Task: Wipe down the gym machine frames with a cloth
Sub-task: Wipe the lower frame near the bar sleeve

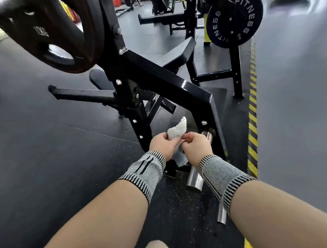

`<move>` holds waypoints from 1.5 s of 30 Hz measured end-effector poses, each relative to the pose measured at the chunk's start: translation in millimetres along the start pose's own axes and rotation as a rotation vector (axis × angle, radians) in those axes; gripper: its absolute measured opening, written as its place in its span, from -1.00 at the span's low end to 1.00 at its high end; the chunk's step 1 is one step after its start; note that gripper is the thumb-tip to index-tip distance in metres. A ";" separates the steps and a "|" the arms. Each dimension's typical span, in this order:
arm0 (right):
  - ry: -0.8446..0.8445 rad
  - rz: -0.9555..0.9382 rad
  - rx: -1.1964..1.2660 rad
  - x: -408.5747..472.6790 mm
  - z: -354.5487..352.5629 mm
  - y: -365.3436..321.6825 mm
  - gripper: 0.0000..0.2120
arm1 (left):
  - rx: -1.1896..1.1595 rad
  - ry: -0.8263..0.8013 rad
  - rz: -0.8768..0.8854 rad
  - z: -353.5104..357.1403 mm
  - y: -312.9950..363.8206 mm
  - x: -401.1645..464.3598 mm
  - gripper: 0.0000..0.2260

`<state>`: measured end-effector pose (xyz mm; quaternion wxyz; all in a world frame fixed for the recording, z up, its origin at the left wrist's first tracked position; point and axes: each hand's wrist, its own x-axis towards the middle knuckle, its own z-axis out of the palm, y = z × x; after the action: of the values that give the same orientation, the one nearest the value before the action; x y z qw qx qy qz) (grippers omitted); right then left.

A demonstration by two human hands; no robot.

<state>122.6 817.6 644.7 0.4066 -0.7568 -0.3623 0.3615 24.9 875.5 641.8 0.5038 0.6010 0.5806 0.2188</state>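
Note:
A small white cloth [178, 129] is pinched between my left hand [164, 145] and my right hand [195, 146], its upper corner sticking up and its lower end hanging below the hands. Both hands hover just in front of the black gym machine frame [168, 80], close to its lower right upright and bolts. A chrome weight peg [194, 176] juts out of that upright beneath my right wrist. Both wrists wear grey knitted bands.
A 10KG plate [46, 33] hangs at upper left on the machine. A second black rack with a FITNESS plate [233, 17] stands at the back right. Yellow-black hazard tape [252, 119] runs along the floor on the right. My shoes show at the bottom edge.

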 end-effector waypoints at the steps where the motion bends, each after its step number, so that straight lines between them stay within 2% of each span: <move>1: 0.001 0.029 0.008 3.5 6.6 3.4 -0.75 | 0.016 -0.002 -0.003 0.4 -4.4 6.9 -0.83; 4: 0.029 0.099 0.000 13.1 30.3 14.9 -0.70 | 0.072 -0.031 -0.026 -1.8 -20.1 31.9 -0.86; 8: 0.068 0.194 0.016 35.4 62.7 21.0 -0.68 | 0.257 -0.087 0.002 -15.2 -39.3 77.7 -0.86; 14: 0.272 0.379 0.130 47.6 117.4 35.3 -0.71 | 0.518 -0.355 0.129 -25.4 -66.0 128.3 -0.89; 18: 0.343 0.464 0.241 41.8 143.3 47.3 -0.72 | 0.532 -0.501 0.118 -24.8 -87.4 134.0 -0.93; 25: 0.428 0.624 0.300 52.4 170.0 102.1 -0.66 | 0.583 -0.647 0.093 0.8 -130.2 151.8 -0.96; 31: 0.522 0.682 0.396 63.3 207.1 139.9 -0.67 | 0.648 -0.799 0.118 18.4 -173.6 178.3 -0.94; 37: 0.697 0.770 0.493 86.3 246.5 183.1 -0.70 | 0.745 -0.989 0.229 43.3 -217.4 213.3 -0.91; 40: 0.749 0.763 0.535 100.6 264.2 209.0 -0.70 | 0.745 -1.028 0.245 57.1 -239.2 232.0 -0.90; 42: 0.784 0.724 0.507 114.1 274.2 230.0 -0.77 | 0.713 -1.019 0.252 69.8 -259.9 246.4 -0.89; 44: 0.810 0.702 0.466 124.7 281.9 253.9 -0.93 | 0.692 -1.021 0.270 87.4 -284.7 257.4 -0.87; 45: 0.824 0.694 0.436 129.6 283.2 267.4 -0.92 | 0.678 -1.028 0.280 98.9 -297.3 262.1 -0.86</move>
<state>13.9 918.0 261.8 0.5181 -0.8083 0.1781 0.2158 27.1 1027.4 262.6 0.4668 0.8258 0.2172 -0.2303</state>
